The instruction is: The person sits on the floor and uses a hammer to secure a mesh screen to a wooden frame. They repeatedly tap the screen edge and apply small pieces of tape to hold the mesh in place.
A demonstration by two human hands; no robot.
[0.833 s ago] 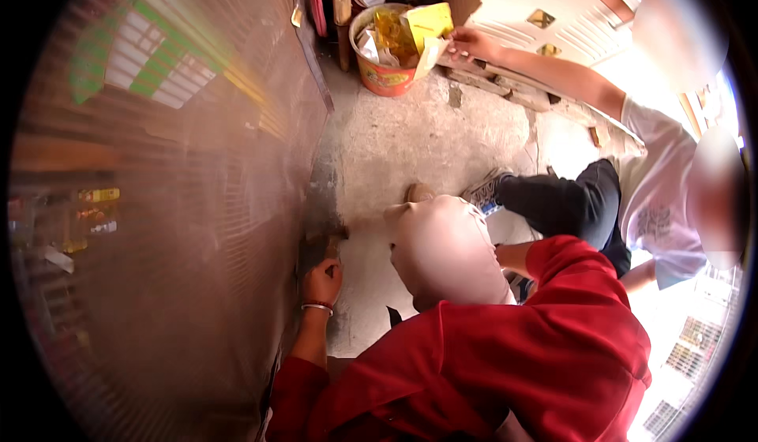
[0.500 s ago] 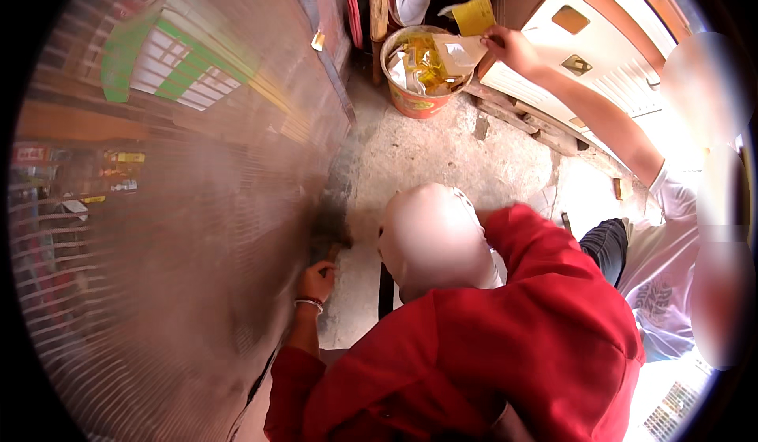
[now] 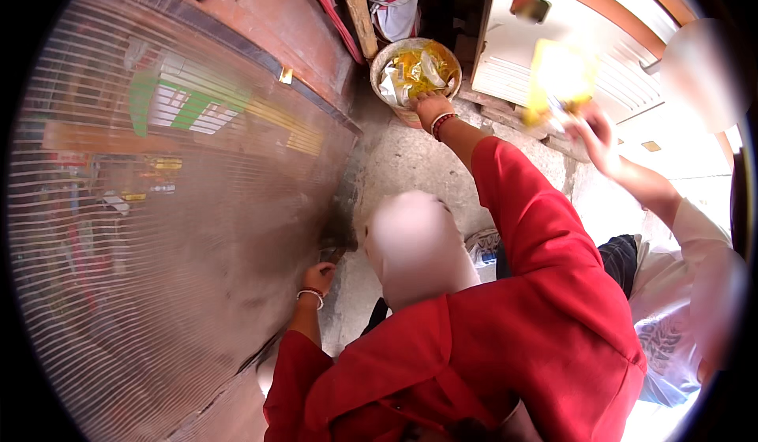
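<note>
My right arm, in a red sleeve, stretches to a round bucket (image 3: 390, 54) filled with yellow wrappers (image 3: 410, 67) and white scraps. My right hand (image 3: 433, 109) lies over the bucket's near rim, its fingers stretched toward the wrappers; their tips are partly hidden. Low by the panel on the left, my left hand (image 3: 320, 275) has its fingers closed near a small brownish thing (image 3: 337, 255), too dark to name. At the right, another person's hand (image 3: 596, 136) holds a blurred yellow sheet (image 3: 562, 75).
A large ribbed, see-through panel (image 3: 189, 260) fills the left side. White crates (image 3: 513, 51) stand on wooden pallets at the back right. A wooden post (image 3: 357, 12) and a red-and-white sack (image 3: 395, 8) are behind the bucket. Concrete floor (image 3: 410, 158) lies between.
My right hand has come out from behind the pale rounded shape and reached the bucket. The other person's hand has drawn away to the right with the yellow sheet. My left hand stays low.
</note>
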